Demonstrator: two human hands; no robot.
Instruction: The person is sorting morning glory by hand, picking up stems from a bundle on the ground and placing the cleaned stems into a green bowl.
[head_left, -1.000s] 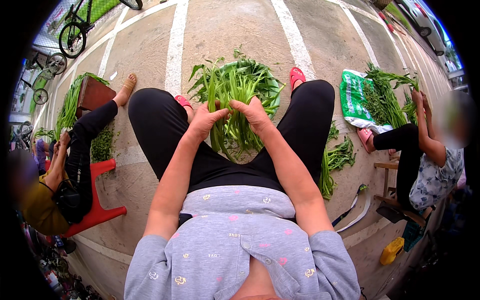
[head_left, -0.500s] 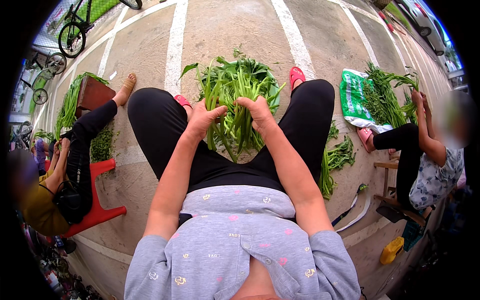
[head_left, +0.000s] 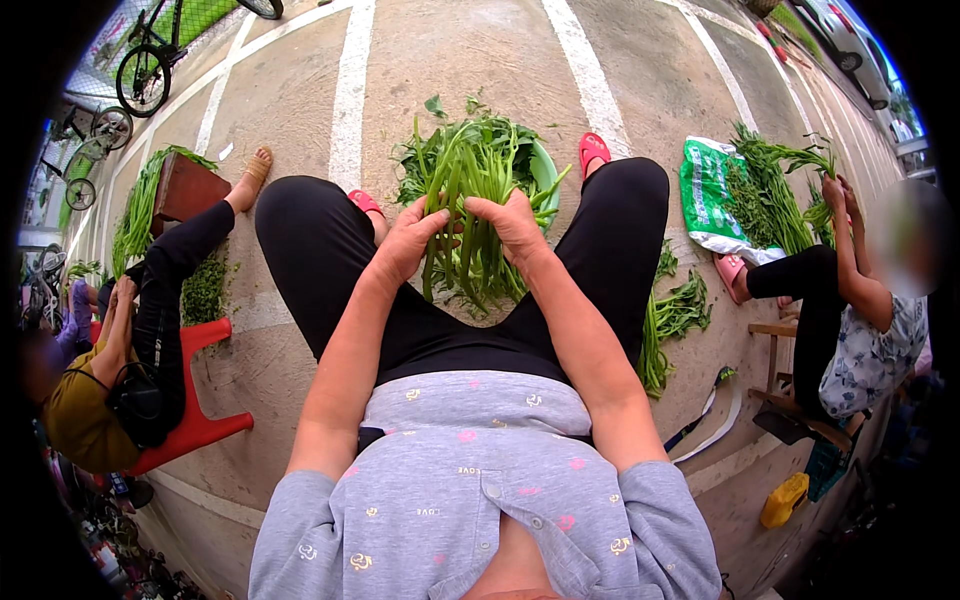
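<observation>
Between my knees, my left hand (head_left: 408, 241) and my right hand (head_left: 512, 224) hold a bunch of long-stemmed leafy greens (head_left: 468, 190) from its two sides. The thumbs point toward each other across the stems, and the fingers curl behind them, partly hidden. Cut stem ends hang down below the hands toward my lap. Beyond the bunch lies a heap of dark green leaves (head_left: 415, 165), with the rim of a light green basin (head_left: 546, 172) showing at its right.
More greens (head_left: 684, 305) lie on the paved ground by my right knee, near a strap (head_left: 700, 420). To the right, a seated person handles greens beside a green-white sack (head_left: 708, 195). At left, another sits on a red stool (head_left: 205, 400) near a brown box (head_left: 188, 188).
The stems have been drawn together between my hands, and a long one sticking out at upper left is no longer there. The left-hand person's hands have shifted slightly.
</observation>
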